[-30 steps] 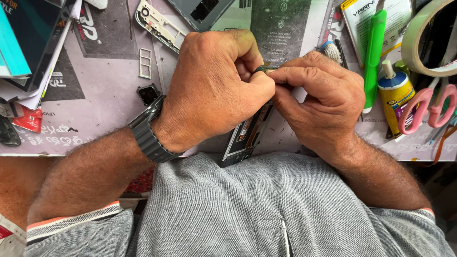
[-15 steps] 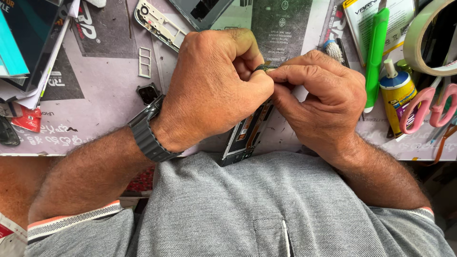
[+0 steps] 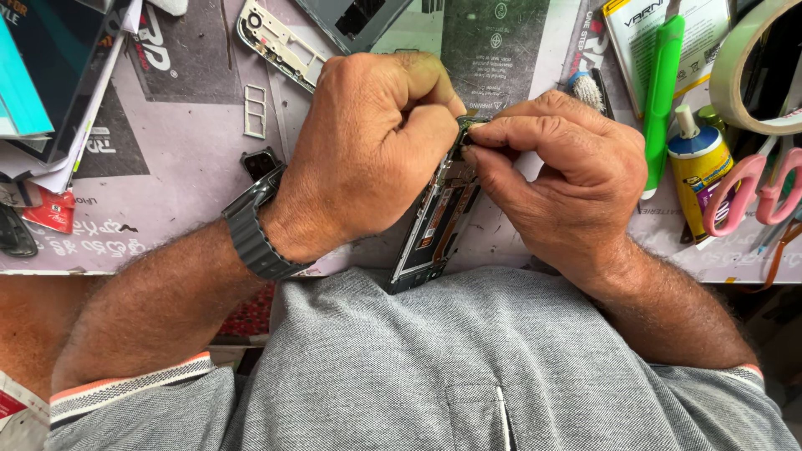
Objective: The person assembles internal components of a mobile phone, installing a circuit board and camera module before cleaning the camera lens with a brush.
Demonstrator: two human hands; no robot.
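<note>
Opened phone frame (image 3: pixel 439 221) at centre of frame, left hand (image 3: pixel 368 150) closed around its top, right hand (image 3: pixel 568 179) pinching the upper edge, green pen (image 3: pixel 660 92) at upper right.

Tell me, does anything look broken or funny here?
Yes. The phone held between the left hand and right hand has its back off, insides showing. Loose parts lie about: a pale frame piece and a card tray.

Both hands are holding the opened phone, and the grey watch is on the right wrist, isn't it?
Not quite. The head view shows the ribbed dark grey wristwatch on the left wrist. Both the left hand and right hand do grip the opened phone frame.
</note>
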